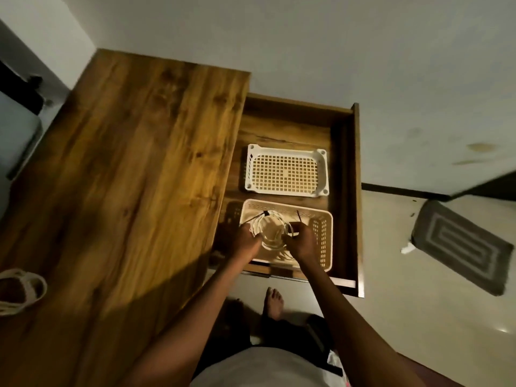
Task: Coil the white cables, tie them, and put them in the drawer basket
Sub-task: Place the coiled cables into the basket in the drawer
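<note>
Fingers (pixel 252 233) of both hands around coiled white cable (pixel 272 233) over beige basket (pixel 324 236); white basket (pixel 321 174) bare.

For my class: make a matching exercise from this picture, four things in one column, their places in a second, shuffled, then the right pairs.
Things:
1. white basket
2. beige basket
3. coiled white cable
4. grey mat

Places:
A. on the floor, right of the drawer
B. held in both hands over a basket
C. farther back in the drawer
D. nearest the person in the drawer

Pairs: 1-C, 2-D, 3-B, 4-A
</note>
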